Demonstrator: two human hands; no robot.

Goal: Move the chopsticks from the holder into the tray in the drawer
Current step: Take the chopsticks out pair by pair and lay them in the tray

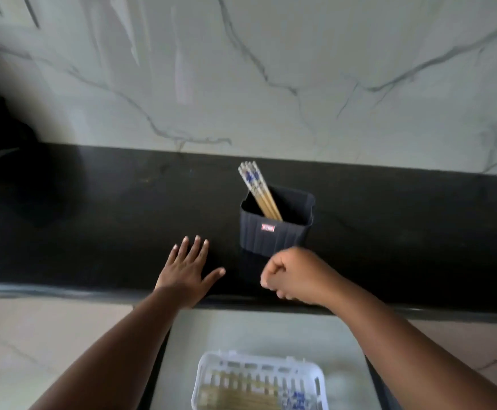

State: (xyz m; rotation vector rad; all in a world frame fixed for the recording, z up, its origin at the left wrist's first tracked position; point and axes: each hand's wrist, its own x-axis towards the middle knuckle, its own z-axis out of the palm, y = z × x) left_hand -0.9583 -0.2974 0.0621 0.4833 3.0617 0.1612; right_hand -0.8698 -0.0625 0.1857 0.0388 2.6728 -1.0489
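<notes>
A dark ribbed holder (275,236) stands on the black counter and holds several bamboo chopsticks (257,187) with blue-and-white tops, leaning to the back left. My left hand (186,267) lies flat on the counter left of the holder, fingers spread. Just in front of the holder, at the counter's edge, my right hand (296,275) is curled into a loose fist with nothing visible in it. Below, a white slotted tray (211,368) sits in the open drawer with several chopsticks (241,393) lying in it.
The black counter (93,220) runs across the view with a marble wall behind it. A dark object (1,134) stands at the far left. The drawer's pale floor (256,329) shows between the counter's edge and the tray.
</notes>
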